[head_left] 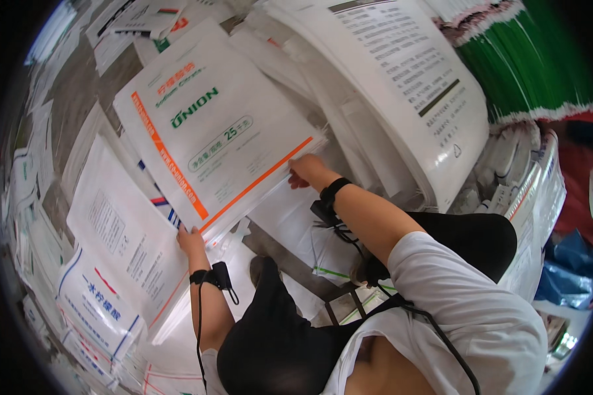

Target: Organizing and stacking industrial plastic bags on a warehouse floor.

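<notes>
A flat white sack (244,155) with orange bands and green and orange print lies on top of a stack in front of me. My left hand (192,242) is closed on its near left corner, thumb and fingers at the edge. At its near right corner my right hand (308,171) has its fingers curled around the edge. Another flat white sack (128,230) with small dark print lies to the left, close to my left hand. Black straps with small dark devices and cables sit on both wrists.
A thick pile of white printed sacks (402,85) rises at the right. Beyond it is a bundle of green sacks (527,66). White sacks with blue print (99,309) lie at the lower left. A crumpled blue bag (570,270) is at far right. My knees flank a small stool (344,308).
</notes>
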`<action>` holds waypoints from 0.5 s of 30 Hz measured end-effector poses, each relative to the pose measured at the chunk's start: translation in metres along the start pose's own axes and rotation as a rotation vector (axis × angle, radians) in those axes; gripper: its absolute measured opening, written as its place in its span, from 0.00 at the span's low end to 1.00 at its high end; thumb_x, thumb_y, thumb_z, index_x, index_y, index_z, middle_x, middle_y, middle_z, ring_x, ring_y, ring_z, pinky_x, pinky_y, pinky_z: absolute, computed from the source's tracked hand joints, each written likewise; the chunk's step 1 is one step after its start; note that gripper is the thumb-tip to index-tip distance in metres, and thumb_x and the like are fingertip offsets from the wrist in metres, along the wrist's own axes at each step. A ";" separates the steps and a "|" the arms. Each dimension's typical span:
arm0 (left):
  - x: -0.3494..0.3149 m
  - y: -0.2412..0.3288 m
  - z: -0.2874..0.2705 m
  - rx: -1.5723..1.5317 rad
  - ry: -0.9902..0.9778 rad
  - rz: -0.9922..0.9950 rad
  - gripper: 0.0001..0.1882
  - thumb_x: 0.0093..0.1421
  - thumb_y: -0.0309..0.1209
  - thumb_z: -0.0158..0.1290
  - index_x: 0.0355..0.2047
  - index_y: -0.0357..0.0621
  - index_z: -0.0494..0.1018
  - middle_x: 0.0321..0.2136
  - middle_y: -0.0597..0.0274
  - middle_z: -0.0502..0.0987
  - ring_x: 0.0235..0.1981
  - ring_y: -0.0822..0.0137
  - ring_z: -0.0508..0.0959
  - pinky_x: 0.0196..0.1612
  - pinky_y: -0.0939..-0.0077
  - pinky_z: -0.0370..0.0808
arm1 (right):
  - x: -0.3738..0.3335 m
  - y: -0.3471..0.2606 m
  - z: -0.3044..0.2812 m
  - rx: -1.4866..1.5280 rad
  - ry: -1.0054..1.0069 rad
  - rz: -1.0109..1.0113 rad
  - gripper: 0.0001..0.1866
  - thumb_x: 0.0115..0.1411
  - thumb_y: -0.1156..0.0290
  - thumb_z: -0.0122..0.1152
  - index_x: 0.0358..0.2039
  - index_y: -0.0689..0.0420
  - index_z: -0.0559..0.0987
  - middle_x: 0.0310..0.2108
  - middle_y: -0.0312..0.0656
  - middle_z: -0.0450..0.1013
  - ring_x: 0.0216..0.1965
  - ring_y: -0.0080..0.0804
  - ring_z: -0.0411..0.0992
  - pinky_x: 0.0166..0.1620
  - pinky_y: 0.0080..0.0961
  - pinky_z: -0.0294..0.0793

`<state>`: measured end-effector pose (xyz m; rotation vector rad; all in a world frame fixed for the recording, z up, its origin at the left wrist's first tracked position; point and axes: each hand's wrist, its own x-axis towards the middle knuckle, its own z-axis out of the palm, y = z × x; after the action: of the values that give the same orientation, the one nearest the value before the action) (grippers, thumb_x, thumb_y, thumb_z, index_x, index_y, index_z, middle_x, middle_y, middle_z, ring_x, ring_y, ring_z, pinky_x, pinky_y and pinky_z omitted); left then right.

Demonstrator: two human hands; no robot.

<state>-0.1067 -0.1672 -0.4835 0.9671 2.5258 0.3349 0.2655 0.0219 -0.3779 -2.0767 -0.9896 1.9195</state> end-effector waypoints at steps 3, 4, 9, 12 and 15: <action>-0.005 0.012 0.002 -0.319 -0.123 -0.030 0.27 0.59 0.29 0.53 0.57 0.30 0.66 0.54 0.37 0.72 0.55 0.45 0.73 0.58 0.60 0.70 | -0.022 -0.001 -0.017 -0.172 -0.050 -0.056 0.17 0.64 0.65 0.49 0.32 0.68 0.79 0.26 0.47 0.79 0.25 0.35 0.80 0.29 0.29 0.80; -0.005 0.010 0.002 -0.207 -0.095 -0.019 0.28 0.59 0.29 0.52 0.58 0.29 0.65 0.54 0.36 0.71 0.56 0.44 0.72 0.58 0.60 0.69 | -0.033 -0.004 -0.021 -0.317 -0.105 -0.145 0.17 0.63 0.65 0.48 0.31 0.67 0.79 0.25 0.46 0.79 0.25 0.35 0.80 0.29 0.29 0.80; 0.002 0.025 -0.021 -0.122 -0.234 0.068 0.29 0.58 0.30 0.53 0.58 0.26 0.65 0.54 0.35 0.72 0.55 0.44 0.74 0.58 0.63 0.70 | -0.107 -0.052 -0.071 -0.595 -0.147 -0.377 0.17 0.62 0.64 0.48 0.31 0.65 0.80 0.26 0.45 0.80 0.25 0.34 0.80 0.30 0.30 0.80; 0.004 0.052 -0.055 -0.175 -0.199 0.176 0.30 0.59 0.32 0.54 0.59 0.26 0.65 0.55 0.37 0.72 0.56 0.46 0.73 0.59 0.64 0.69 | -0.179 -0.100 -0.108 -0.758 -0.084 -0.653 0.16 0.62 0.62 0.51 0.37 0.61 0.81 0.30 0.42 0.80 0.29 0.32 0.79 0.35 0.31 0.79; 0.001 0.099 -0.101 -0.317 -0.246 0.253 0.32 0.60 0.35 0.55 0.60 0.27 0.63 0.56 0.40 0.72 0.58 0.49 0.72 0.60 0.65 0.67 | -0.272 -0.132 -0.148 -0.794 0.071 -0.946 0.15 0.65 0.61 0.54 0.42 0.59 0.79 0.33 0.39 0.79 0.34 0.29 0.79 0.39 0.31 0.77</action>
<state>-0.0963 -0.1012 -0.3584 1.1215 2.0550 0.6289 0.3645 0.0224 -0.0560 -1.3792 -2.4001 1.0156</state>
